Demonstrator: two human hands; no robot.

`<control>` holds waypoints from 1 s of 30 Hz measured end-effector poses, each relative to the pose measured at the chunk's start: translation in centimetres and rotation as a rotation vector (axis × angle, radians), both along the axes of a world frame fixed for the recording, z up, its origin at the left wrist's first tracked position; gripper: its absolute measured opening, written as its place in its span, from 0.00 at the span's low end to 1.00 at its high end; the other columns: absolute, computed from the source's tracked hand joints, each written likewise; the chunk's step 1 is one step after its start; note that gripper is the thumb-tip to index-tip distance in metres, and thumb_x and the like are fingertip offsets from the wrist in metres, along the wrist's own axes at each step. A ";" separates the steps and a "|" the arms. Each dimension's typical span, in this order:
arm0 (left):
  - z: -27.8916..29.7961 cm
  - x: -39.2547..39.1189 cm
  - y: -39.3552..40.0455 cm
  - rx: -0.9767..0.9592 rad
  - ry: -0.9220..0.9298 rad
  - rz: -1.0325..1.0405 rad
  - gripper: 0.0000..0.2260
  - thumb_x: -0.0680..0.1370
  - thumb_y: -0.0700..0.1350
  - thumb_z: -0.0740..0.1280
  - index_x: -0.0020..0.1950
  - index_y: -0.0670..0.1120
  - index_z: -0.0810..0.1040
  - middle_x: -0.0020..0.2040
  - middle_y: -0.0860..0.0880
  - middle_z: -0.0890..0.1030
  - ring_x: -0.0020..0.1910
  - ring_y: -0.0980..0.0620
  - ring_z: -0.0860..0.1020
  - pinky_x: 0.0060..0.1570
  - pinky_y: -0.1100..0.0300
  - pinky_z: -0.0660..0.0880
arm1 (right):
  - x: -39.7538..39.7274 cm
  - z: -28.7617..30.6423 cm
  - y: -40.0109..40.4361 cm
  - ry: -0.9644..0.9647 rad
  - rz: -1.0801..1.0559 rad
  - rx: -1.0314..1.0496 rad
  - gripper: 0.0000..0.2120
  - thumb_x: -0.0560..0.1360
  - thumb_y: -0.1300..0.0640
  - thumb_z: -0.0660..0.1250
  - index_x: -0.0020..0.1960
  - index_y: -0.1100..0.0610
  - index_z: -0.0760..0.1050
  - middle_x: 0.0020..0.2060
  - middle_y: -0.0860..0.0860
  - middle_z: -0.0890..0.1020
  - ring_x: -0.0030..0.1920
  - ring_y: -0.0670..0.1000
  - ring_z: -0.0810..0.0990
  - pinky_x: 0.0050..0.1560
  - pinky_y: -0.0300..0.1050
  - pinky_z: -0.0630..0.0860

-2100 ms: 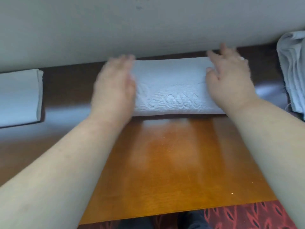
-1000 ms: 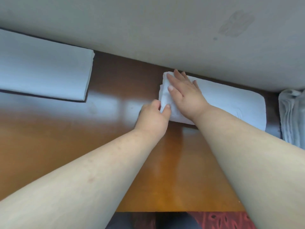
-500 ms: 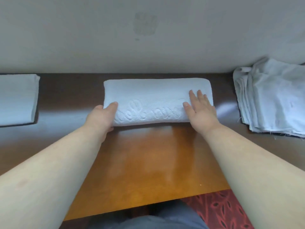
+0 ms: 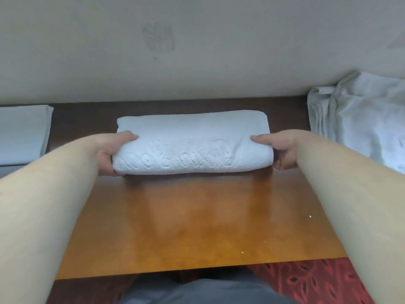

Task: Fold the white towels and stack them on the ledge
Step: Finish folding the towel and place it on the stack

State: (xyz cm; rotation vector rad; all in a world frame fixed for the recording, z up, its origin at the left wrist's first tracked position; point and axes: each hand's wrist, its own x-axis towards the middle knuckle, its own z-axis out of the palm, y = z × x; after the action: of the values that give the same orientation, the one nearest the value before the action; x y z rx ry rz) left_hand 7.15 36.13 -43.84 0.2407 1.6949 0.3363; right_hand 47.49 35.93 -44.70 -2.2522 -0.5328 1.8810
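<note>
Head view: your left hand [image 4: 109, 153] grips folded white towel [image 4: 192, 143] at 9 o'clock end, thumb on top; your right hand [image 4: 278, 150] grips 3 o'clock end. Towel at surface [image 4: 197, 227] centre, toward 12 o'clock. Loose towel pile [image 4: 359, 119] at 2 o'clock, folded stack [image 4: 22, 132] at 10 o'clock.

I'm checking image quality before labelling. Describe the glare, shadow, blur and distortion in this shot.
Head view: soft glare streaks the bare table in front of the folded towel; a thin shadow lies under the towel's near edge; the raised lettering on it is soft but visible; the forearms bulge wide at the lower corners from the wide-angle lens; the left hand and right hand look fairly sharp.
</note>
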 end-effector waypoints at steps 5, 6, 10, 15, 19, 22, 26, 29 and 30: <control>0.3 0.0 -3.0 0.024 -0.021 0.006 0.07 0.77 0.44 0.65 0.54 0.43 0.76 0.44 0.43 0.86 0.37 0.44 0.85 0.43 0.49 0.77 | 0.0 0.2 -1.2 0.296 -0.139 0.079 0.17 0.75 0.61 0.69 0.63 0.58 0.77 0.54 0.54 0.85 0.51 0.53 0.85 0.51 0.50 0.78; 0.6 0.0 -3.5 0.045 -0.024 0.012 0.07 0.77 0.44 0.64 0.54 0.43 0.76 0.43 0.43 0.86 0.37 0.45 0.85 0.43 0.49 0.77 | -0.1 0.3 -1.4 0.340 -0.168 0.118 0.18 0.75 0.60 0.68 0.64 0.58 0.76 0.54 0.54 0.85 0.51 0.53 0.85 0.50 0.51 0.78; 2.7 -0.6 -5.7 0.147 -0.085 0.072 0.16 0.75 0.53 0.70 0.58 0.44 0.78 0.48 0.44 0.86 0.44 0.45 0.85 0.45 0.51 0.79 | -1.2 1.0 -2.4 0.473 -0.183 0.203 0.32 0.68 0.35 0.70 0.65 0.52 0.77 0.58 0.53 0.83 0.58 0.55 0.83 0.53 0.55 0.79; 6.1 -1.8 -9.1 0.173 -0.052 0.120 0.26 0.73 0.63 0.70 0.57 0.43 0.80 0.49 0.42 0.85 0.47 0.42 0.84 0.55 0.46 0.78 | -3.5 2.5 -3.0 0.443 -0.107 0.151 0.28 0.69 0.40 0.72 0.62 0.56 0.79 0.54 0.56 0.85 0.52 0.58 0.85 0.40 0.54 0.82; 9.7 -4.5 -11.5 0.243 -0.004 0.161 0.22 0.76 0.59 0.68 0.58 0.42 0.79 0.48 0.42 0.85 0.44 0.43 0.85 0.42 0.51 0.81 | -5.6 5.0 -2.4 0.494 0.010 0.141 0.29 0.66 0.43 0.73 0.62 0.58 0.79 0.56 0.58 0.84 0.54 0.59 0.84 0.42 0.56 0.82; 11.7 -6.5 -13.3 0.280 0.012 0.210 0.21 0.76 0.59 0.67 0.56 0.42 0.79 0.47 0.42 0.85 0.40 0.44 0.85 0.32 0.54 0.80 | -7.8 5.8 -2.2 0.545 0.049 0.180 0.29 0.66 0.44 0.73 0.63 0.58 0.79 0.57 0.58 0.83 0.54 0.59 0.84 0.41 0.55 0.82; 13.5 -10.1 -15.2 0.297 0.047 0.267 0.22 0.76 0.60 0.68 0.55 0.41 0.79 0.47 0.41 0.85 0.41 0.43 0.85 0.34 0.54 0.81 | -11.9 6.4 -2.1 0.588 0.106 0.240 0.27 0.67 0.44 0.72 0.62 0.58 0.79 0.55 0.58 0.84 0.50 0.58 0.85 0.38 0.53 0.82; 13.9 -13.3 -16.4 0.306 0.058 0.304 0.22 0.76 0.59 0.68 0.56 0.41 0.79 0.48 0.41 0.85 0.43 0.42 0.85 0.34 0.53 0.81 | -15.4 6.6 -2.2 0.627 0.115 0.234 0.27 0.67 0.44 0.71 0.63 0.57 0.78 0.56 0.57 0.84 0.50 0.57 0.85 0.40 0.54 0.82; 14.0 -14.5 -16.9 0.311 0.064 0.318 0.22 0.76 0.59 0.68 0.56 0.41 0.79 0.48 0.42 0.85 0.43 0.43 0.85 0.34 0.53 0.81 | -16.7 6.7 -2.2 0.635 0.122 0.224 0.28 0.67 0.44 0.71 0.63 0.56 0.78 0.56 0.57 0.84 0.51 0.57 0.85 0.40 0.54 0.82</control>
State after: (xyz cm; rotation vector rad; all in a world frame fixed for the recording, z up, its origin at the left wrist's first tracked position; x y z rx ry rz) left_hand -7.33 19.26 -29.86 0.2105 1.7410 0.8392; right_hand 30.81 33.74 -38.05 -1.3997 -0.7277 2.2998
